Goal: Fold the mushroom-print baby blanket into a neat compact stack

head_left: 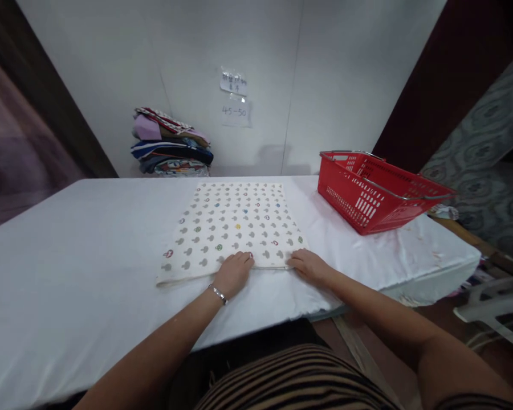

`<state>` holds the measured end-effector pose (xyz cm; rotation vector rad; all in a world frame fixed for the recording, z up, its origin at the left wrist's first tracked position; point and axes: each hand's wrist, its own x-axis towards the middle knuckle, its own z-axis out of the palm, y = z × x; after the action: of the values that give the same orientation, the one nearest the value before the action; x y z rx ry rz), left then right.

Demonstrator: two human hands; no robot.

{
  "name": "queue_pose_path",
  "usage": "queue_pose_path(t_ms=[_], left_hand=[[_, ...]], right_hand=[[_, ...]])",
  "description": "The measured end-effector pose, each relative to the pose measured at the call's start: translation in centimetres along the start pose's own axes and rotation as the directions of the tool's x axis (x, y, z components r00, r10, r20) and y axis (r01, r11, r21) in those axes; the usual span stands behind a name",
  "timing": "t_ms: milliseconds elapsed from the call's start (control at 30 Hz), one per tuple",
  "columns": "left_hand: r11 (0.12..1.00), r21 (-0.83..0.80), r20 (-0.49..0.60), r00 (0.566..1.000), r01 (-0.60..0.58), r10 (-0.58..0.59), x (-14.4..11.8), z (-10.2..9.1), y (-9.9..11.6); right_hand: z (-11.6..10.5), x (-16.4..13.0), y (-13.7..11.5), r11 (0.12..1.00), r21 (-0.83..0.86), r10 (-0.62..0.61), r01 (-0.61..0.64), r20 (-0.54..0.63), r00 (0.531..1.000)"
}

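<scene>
On the white-covered counter, right in the middle, there's a folded cloth lying flat, cream coloured with rows of little grey mushroom-ish prints and a few coloured ones mixed in. Both hands sit at its near edge. The left hand is palm down with the fingers resting on the hem, and there's a thin silver bracelet on that wrist. The right hand is just beside it at the near right corner, fingertips touching the cloth edge. As for the grip, neither hand is closed around anything; both are flat and relaxed against the fabric, fingers fairly close together.

Off to the right, well apart from the cloth, a red plastic basket with metal handles sits on the counter, tilted a bit. At the back left against the wall there's a stack of folded clothes in purple, navy and patterned fabrics. 2 paper notes are stuck on the wall above; the lower one reads 45-50.
</scene>
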<state>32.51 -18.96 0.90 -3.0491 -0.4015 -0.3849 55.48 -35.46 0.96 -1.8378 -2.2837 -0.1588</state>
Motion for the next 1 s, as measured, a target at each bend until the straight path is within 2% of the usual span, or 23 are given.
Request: queue_pose_path(t_ms=[200,333,400,467,500,533,567,600,633,667,700,867,1000], left_hand=[[0.997,-0.016,-0.007,0.997,-0.079,0.079,3.5,0.9,4.1],[0.995,-0.040,0.006,0.995,-0.096,0.096,6.0,2.2,6.3],[0.994,-0.049,0.024,0.995,-0.097,0.098,6.5,2.6,6.8],[0.992,-0.060,0.042,0.993,-0.107,0.110,6.6,2.7,6.9],[0.992,-0.064,0.045,0.992,-0.112,0.115,6.6,2.7,6.9],[0.991,-0.066,0.046,0.992,-0.116,0.120,6.5,2.7,6.8],[0.991,-0.065,0.047,0.991,-0.119,0.122,6.4,2.7,6.8],[0.991,-0.063,0.046,0.991,-0.119,0.122,6.3,2.6,6.7],[0.991,-0.061,0.045,0.992,-0.115,0.118,6.2,2.6,6.7],[0.992,-0.062,0.045,0.993,-0.107,0.110,6.2,2.6,6.7],[0.993,-0.067,0.043,0.994,-0.093,0.096,6.1,2.5,6.7],[0.985,-0.174,0.033,0.999,0.002,0.003,6.1,2.3,6.5],[0.963,-0.267,-0.022,0.999,0.039,-0.046,6.1,2.3,6.1]], right_hand=[[-0.2,0.3,-0.1,0.996,0.079,0.043,-0.034,-0.113,0.993],[-0.4,0.2,-0.2,0.986,0.148,0.087,-0.075,-0.073,0.994],[-0.5,0.1,0.2,0.958,0.266,0.112,-0.105,-0.012,0.994],[-0.9,0.2,1.3,0.862,0.469,0.211,-0.195,0.017,0.977],[-1.2,0.4,2.1,0.777,0.568,0.316,-0.271,0.020,0.949],[-1.5,0.8,3.1,0.664,0.649,0.460,-0.371,0.037,0.887],[-1.8,1.3,4.2,0.533,0.702,0.609,-0.473,0.070,0.790],[-2.1,1.9,5.3,0.396,0.721,0.733,-0.568,0.124,0.669],[-2.3,2.5,6.3,0.267,0.716,0.810,-0.645,0.195,0.553],[-2.5,3.2,7.2,0.182,0.702,0.841,-0.689,0.252,0.479],[-2.6,4.0,8.0,0.119,0.685,0.851,-0.718,0.303,0.430],[-2.6,7.1,9.9,-0.036,0.628,0.795,-0.777,0.489,0.358],[-2.5,8.1,10.0,-0.124,0.608,0.744,-0.784,0.580,0.332]])
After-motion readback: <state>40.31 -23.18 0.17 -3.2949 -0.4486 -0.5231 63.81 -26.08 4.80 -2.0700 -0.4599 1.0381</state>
